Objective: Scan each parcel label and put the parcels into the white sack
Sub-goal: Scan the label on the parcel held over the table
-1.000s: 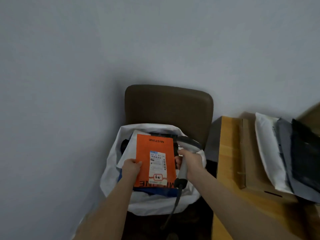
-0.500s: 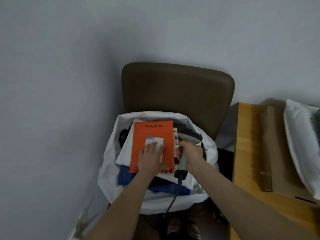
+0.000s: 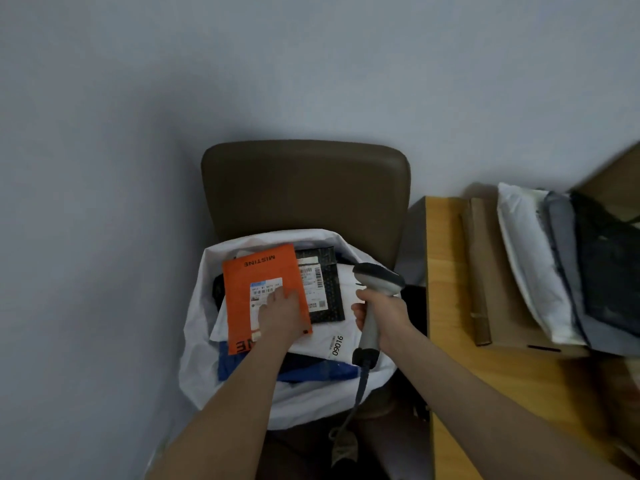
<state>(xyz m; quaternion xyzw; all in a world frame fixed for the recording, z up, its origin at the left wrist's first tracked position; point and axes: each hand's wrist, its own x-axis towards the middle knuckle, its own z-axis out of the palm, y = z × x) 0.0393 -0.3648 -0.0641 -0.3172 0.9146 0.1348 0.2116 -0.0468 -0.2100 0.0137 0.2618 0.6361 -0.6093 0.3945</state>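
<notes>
An orange parcel [image 3: 249, 285] with a white label lies on top of the pile inside the white sack [image 3: 197, 327], which sits on a brown chair [image 3: 304, 188]. My left hand [image 3: 280, 311] lies flat on the orange parcel, fingers straight, covering part of its label. My right hand [image 3: 379, 313] grips the handle of a grey barcode scanner [image 3: 375, 282], held just right of the pile over the sack's right side. A black parcel [image 3: 327, 296], a white parcel marked 09016 [image 3: 332, 341] and a blue one [image 3: 311, 370] lie under the orange one.
To the right a wooden table [image 3: 446, 306] carries a flat cardboard box [image 3: 491, 271] with white [image 3: 530, 258], grey and black parcels stacked on it. The scanner's cable [image 3: 356, 393] hangs down past the sack. A grey wall stands behind and to the left.
My left hand went from holding the orange parcel's lower edge up to lying flat on it in the sack. My right hand with the scanner drew slightly to the right.
</notes>
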